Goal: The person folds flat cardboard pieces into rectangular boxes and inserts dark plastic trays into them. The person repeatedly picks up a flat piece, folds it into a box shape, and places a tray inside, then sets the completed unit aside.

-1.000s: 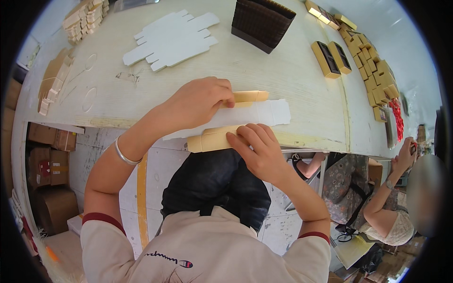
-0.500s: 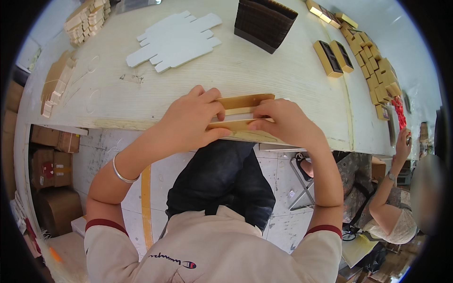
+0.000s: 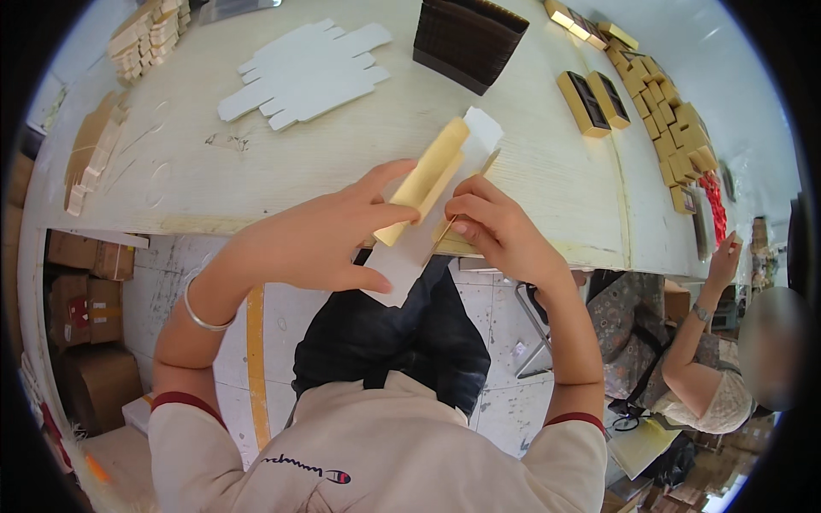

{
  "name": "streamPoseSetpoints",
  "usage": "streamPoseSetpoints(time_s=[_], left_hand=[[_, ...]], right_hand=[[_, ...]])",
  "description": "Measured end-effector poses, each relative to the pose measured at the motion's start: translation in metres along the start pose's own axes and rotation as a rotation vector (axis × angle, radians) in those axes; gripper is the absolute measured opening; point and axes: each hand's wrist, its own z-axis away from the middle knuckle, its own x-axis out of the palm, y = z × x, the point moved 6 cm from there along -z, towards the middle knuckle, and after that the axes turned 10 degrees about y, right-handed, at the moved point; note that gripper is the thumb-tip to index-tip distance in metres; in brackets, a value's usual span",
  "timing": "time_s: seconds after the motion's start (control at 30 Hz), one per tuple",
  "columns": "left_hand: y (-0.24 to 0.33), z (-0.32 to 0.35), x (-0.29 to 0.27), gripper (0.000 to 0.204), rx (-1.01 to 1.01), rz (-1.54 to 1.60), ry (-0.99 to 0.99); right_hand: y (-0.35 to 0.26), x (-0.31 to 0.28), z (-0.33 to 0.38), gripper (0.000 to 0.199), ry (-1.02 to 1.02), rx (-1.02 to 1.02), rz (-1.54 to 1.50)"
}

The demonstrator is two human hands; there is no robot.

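Observation:
A partly folded cardboard box point(image 3: 434, 184), gold on its raised side and white inside, slants over the table's near edge. Its white end flaps stick out at the far and near ends. Thumb and fingers of my right hand point(image 3: 496, 227) pinch the thin right side panel. My left hand point(image 3: 329, 231) is spread along the left side: fingertips reach the gold panel, and the thumb lies by the near white flap. Beyond the hands, a stack of flat white box blanks point(image 3: 308, 73) lies on the table, with a block of dark brown trays point(image 3: 469, 41) beside it.
Two gold boxes with dark inserts point(image 3: 584, 103) stand to the right, near a long pile of gold boxes point(image 3: 667, 111). Bundled cardboard pieces point(image 3: 94, 150) lie at the left. Another person's arm point(image 3: 693, 333) reaches toward red material point(image 3: 715, 205) at the right.
The box has turned from lying crosswise to slanting away from me, its white end flaps now showing. My left hand's fingers have spread; my right hand has shifted its pinch along the side panel.

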Motion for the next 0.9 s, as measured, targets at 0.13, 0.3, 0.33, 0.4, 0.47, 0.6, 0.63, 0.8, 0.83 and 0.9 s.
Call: streamPoseSetpoints(time_s=[0.13, 0.3, 0.33, 0.4, 0.47, 0.6, 0.63, 0.8, 0.83, 0.9], left_hand=[[-0.013, 0.000, 0.002, 0.036, 0.140, -0.085, 0.090], [-0.003, -0.011, 0.006, 0.033, 0.377, -0.108, 0.232], [-0.003, -0.014, 0.009, 0.031, 0.347, -0.110, 0.243], [-0.004, -0.020, 0.017, 0.025, 0.288, -0.112, 0.265], [-0.004, -0.023, 0.022, 0.022, 0.308, -0.192, 0.342], [-0.005, -0.023, 0.024, 0.017, 0.303, -0.191, 0.344], [-0.005, -0.023, 0.024, 0.017, 0.294, -0.178, 0.348], [-0.009, -0.020, 0.023, 0.014, 0.234, -0.159, 0.390], [-0.009, -0.020, 0.022, 0.015, 0.211, -0.137, 0.395], [-0.009, -0.020, 0.020, 0.016, 0.162, -0.095, 0.406]], right_hand=[[-0.013, 0.003, -0.002, 0.026, -0.014, -0.130, 0.017], [-0.014, 0.010, 0.002, 0.021, 0.127, -0.136, 0.085], [-0.015, 0.014, 0.002, 0.020, 0.139, -0.137, 0.104], [-0.016, 0.019, 0.002, 0.018, 0.164, -0.139, 0.141], [-0.012, 0.019, 0.001, 0.019, 0.134, -0.078, 0.054], [-0.004, 0.017, 0.001, 0.026, 0.028, 0.229, -0.196], [-0.006, 0.015, 0.001, 0.030, 0.010, 0.219, -0.223], [-0.034, 0.008, 0.013, 0.051, -0.033, -0.061, 0.018], [-0.040, 0.009, 0.018, 0.051, 0.024, -0.116, 0.160], [-0.052, 0.015, 0.027, 0.052, 0.135, -0.228, 0.441]])
